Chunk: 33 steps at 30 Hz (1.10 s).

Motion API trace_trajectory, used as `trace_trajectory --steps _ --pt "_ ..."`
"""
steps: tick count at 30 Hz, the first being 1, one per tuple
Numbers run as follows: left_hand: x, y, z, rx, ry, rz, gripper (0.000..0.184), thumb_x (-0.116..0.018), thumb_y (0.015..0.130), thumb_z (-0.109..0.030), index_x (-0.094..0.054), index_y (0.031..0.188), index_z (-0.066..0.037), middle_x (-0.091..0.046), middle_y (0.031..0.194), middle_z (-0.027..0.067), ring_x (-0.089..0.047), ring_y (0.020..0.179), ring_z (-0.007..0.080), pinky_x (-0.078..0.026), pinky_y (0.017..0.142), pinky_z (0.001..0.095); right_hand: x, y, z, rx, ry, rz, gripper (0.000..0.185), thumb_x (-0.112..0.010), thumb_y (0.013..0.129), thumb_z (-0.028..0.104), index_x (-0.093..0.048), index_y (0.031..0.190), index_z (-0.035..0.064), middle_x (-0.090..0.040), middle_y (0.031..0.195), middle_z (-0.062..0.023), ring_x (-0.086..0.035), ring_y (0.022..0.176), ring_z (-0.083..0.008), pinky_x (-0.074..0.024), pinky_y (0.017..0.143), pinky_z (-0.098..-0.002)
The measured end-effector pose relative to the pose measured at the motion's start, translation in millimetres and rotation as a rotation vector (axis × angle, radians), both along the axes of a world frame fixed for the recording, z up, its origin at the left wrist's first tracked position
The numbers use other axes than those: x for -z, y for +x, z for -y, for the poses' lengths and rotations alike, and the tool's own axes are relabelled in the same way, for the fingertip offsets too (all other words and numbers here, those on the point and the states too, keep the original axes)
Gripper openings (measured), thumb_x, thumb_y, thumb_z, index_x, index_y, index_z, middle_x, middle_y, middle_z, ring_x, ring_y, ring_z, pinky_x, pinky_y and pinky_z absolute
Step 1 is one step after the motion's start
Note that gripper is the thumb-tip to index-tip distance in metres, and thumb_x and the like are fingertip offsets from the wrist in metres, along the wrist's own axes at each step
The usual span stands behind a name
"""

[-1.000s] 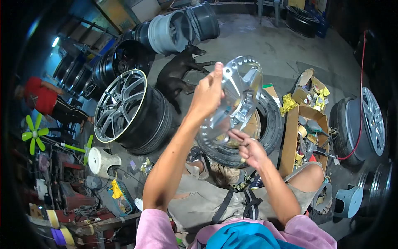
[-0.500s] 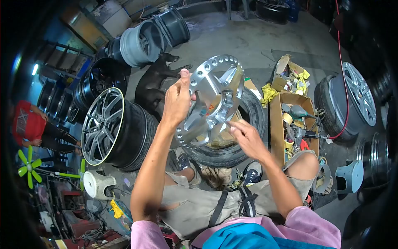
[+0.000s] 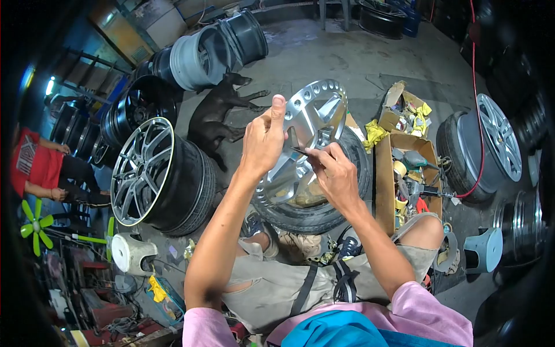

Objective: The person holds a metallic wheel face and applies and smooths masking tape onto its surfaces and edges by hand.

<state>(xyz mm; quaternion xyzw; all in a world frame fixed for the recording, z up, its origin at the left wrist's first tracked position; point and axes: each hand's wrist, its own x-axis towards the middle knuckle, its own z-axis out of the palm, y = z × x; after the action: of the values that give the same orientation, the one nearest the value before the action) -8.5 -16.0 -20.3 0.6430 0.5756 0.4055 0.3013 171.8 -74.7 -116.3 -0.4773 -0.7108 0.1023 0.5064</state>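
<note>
A shiny silver wheel face (image 3: 303, 118), with spokes and a ring of bolt holes round its edge, is held up tilted before me. My left hand (image 3: 261, 140) is closed on its left edge, thumb pointing up and fingers partly hidden behind the metal. Against the spokes near the centre, my right hand (image 3: 336, 176) pinches a small, thin dark piece (image 3: 298, 151); I cannot make out its exact kind. Beneath the wheel face a tyre (image 3: 359, 179) lies flat on the floor between my feet.
A dog (image 3: 214, 118) lies beyond my left hand. To the left stands a tyred wheel (image 3: 141, 173); another wheel (image 3: 497, 139) is at the right. A cardboard box (image 3: 384, 191) of tools sits near my right knee. A red hose (image 3: 475, 75) hangs at right. A person in red (image 3: 37, 165) is far left.
My right hand has moved up and inward over the spokes, and the dark piece now shows in its fingers. My left hand and the wheel face have shifted slightly right.
</note>
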Motion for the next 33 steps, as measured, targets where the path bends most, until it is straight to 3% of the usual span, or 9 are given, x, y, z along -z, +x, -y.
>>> trace_trajectory --steps 4,7,10,14,18,20,24,30,33 --pt "-2.5 1.8 2.8 -0.008 0.011 -0.012 0.105 -0.027 0.102 -0.089 -0.076 0.1 0.004 -0.064 0.066 0.0114 -0.069 0.075 0.0263 -0.052 0.078 0.0422 6.8 -3.8 9.2 -0.047 -0.056 -0.038 0.026 -0.08 0.093 0.002 -0.082 0.118 0.0074 -0.064 0.088 -0.0102 -0.067 0.074 -0.0248 -0.0529 0.07 -0.0397" --pt "-1.0 1.0 3.0 -0.004 0.02 -0.019 0.104 -0.027 0.102 -0.088 -0.076 0.101 0.003 -0.065 0.066 0.0116 -0.069 0.075 0.0264 -0.052 0.079 0.0423 2.8 -3.2 16.6 -0.162 -0.294 -0.174 0.021 -0.08 0.095 0.009 -0.081 0.115 0.005 -0.068 0.09 -0.014 -0.069 0.084 -0.0313 -0.0532 0.077 -0.0427" --pt "-5.3 3.8 6.2 -0.012 0.007 -0.01 0.102 -0.027 0.102 -0.088 -0.076 0.101 0.002 -0.065 0.066 0.0117 -0.069 0.075 0.0266 -0.052 0.079 0.0427 2.2 -3.6 11.9 -0.058 -0.192 -0.174 0.021 -0.081 0.094 0.009 -0.081 0.113 0.0011 -0.069 0.088 -0.0123 -0.066 0.076 -0.0223 -0.0513 0.07 -0.0368" --pt "-2.7 3.5 3.5 -0.003 0.004 -0.012 0.102 -0.028 0.103 -0.087 -0.077 0.104 0.002 -0.065 0.067 0.0119 -0.069 0.076 0.0268 -0.052 0.08 0.0429 -2.3 -12.1 22.9 -0.051 -0.201 -0.135 0.021 -0.081 0.094 0.009 -0.081 0.113 0.0005 -0.071 0.09 -0.0132 -0.067 0.077 -0.0227 -0.0516 0.071 -0.0368" --pt "0.0 2.8 2.3 -0.02 0.018 -0.009 0.103 -0.028 0.103 -0.086 -0.078 0.11 0.003 -0.067 0.069 0.0137 -0.071 0.078 0.0274 -0.053 0.081 0.0434 -3.0 -20.9 35.0 -0.195 -0.348 -0.225 0.021 -0.08 0.094 0.009 -0.08 0.112 -0.0014 -0.072 0.092 -0.0145 -0.069 0.079 -0.0239 -0.0535 0.073 -0.0379" --pt "0.9 1.6 3.8 -0.023 0.025 -0.004 0.103 -0.028 0.103 -0.087 -0.078 0.112 0.003 -0.068 0.07 0.0144 -0.071 0.078 0.0277 -0.053 0.082 0.0436 -1.9 -21.0 33.4 -0.145 -0.344 -0.246 0.017 -0.078 0.095 0.009 -0.08 0.109 -0.0004 -0.073 0.096 -0.0173 -0.073 0.086 -0.0325 -0.0559 0.078 -0.0416" --pt "2.1 1.1 1.6 -0.034 0.016 -0.012 0.105 -0.028 0.102 -0.088 -0.077 0.113 0.005 -0.068 0.071 0.0154 -0.071 0.079 0.0275 -0.053 0.082 0.0437 -1.3 -34.7 43.7 -0.053 -0.23 -0.201 0.019 -0.08 0.094 0.01 -0.08 0.11 0.0002 -0.073 0.097 -0.0175 -0.073 0.088 -0.0346 -0.0558 0.08 -0.0426" --pt "-5.3 1.1 8.2 -0.037 0.002 -0.02 0.106 -0.028 0.102 -0.088 -0.077 0.112 0.006 -0.068 0.07 0.0158 -0.07 0.078 0.0267 -0.052 0.081 0.0438 3.4 -52.2 58.3 -0.099 -0.369 -0.326 0.017 -0.079 0.094 0.008 -0.08 0.109 0.001 -0.072 0.097 -0.0173 -0.073 0.09 -0.0367 -0.0565 0.081 -0.0443" --pt "-3.5 3.5 9.3 -0.051 0.019 -0.004 0.106 -0.029 0.102 -0.088 -0.078 0.111 0.006 -0.068 0.069 0.0156 -0.069 0.076 0.0265 -0.052 0.08 0.0437 5.6 -55.8 57.2 0.02 -0.229 -0.276 0.016 -0.078 0.094 0.007 -0.078 0.108 0.0002 -0.07 0.095 -0.0173 -0.073 0.089 -0.0369 -0.0562 0.079 -0.0455"
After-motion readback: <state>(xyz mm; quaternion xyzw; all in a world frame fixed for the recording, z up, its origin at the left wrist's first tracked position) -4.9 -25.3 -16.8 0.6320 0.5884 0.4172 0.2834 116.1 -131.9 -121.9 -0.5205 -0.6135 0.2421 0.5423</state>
